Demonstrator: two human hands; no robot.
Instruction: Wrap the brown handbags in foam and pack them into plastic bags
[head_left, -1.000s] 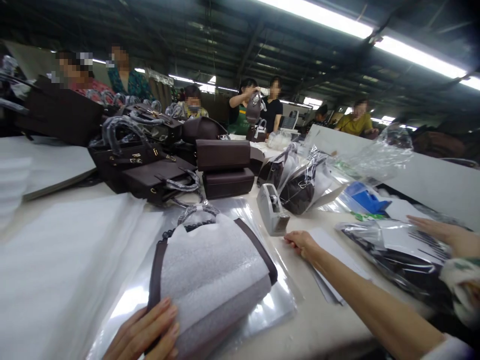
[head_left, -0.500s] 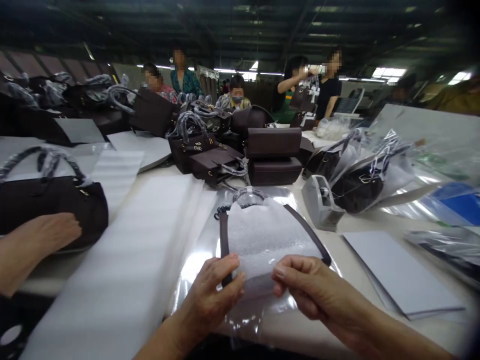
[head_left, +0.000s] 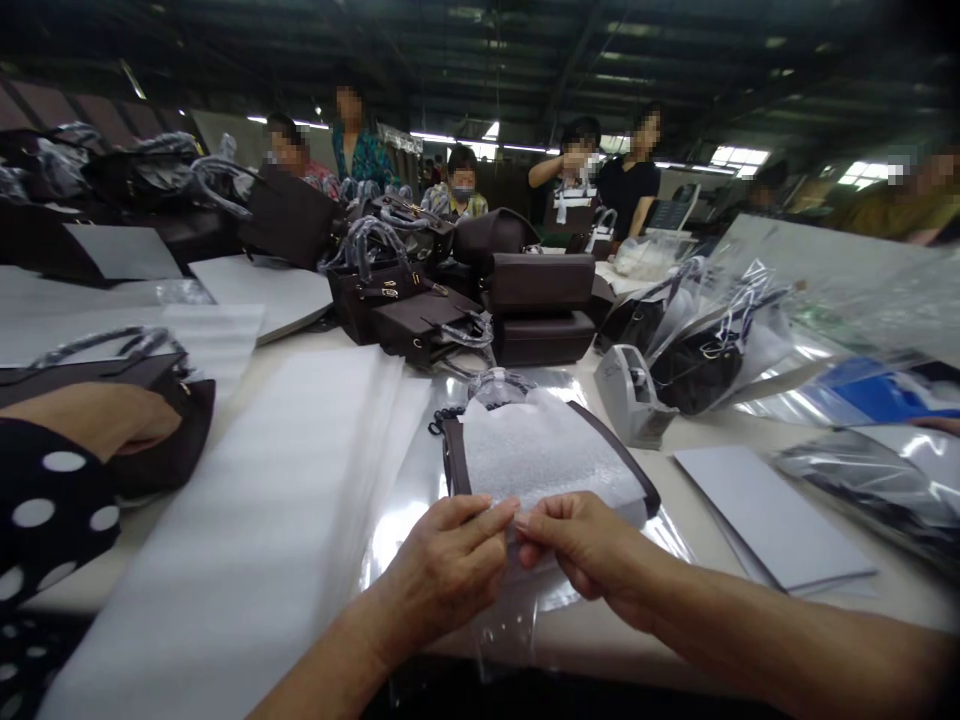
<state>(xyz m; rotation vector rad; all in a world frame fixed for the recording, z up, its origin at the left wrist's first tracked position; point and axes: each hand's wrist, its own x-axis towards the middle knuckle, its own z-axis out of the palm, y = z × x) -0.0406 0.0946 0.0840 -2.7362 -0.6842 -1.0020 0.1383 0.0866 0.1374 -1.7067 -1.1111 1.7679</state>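
Note:
A dark brown handbag lies on a clear plastic sheet, a white foam sheet spread across its upper face. Its wrapped handle points away from me. My left hand is closed at the near edge of the foam, fingers pressed together and thumb hidden. Beside it, my right hand pinches at the same edge, its fingertips touching or nearly touching the left ones. What the right fingertips hold is too small to make out.
Stacked white foam sheets lie to the left. Beyond them, a co-worker's hand rests on another brown handbag. Several handbags are piled ahead. A grey tape dispenser and white boards stand or lie at right.
My right hand has moved left and my left hand slightly right, so their fingertips now meet at the foam's near edge. At left, the co-worker's handbag has tipped over.

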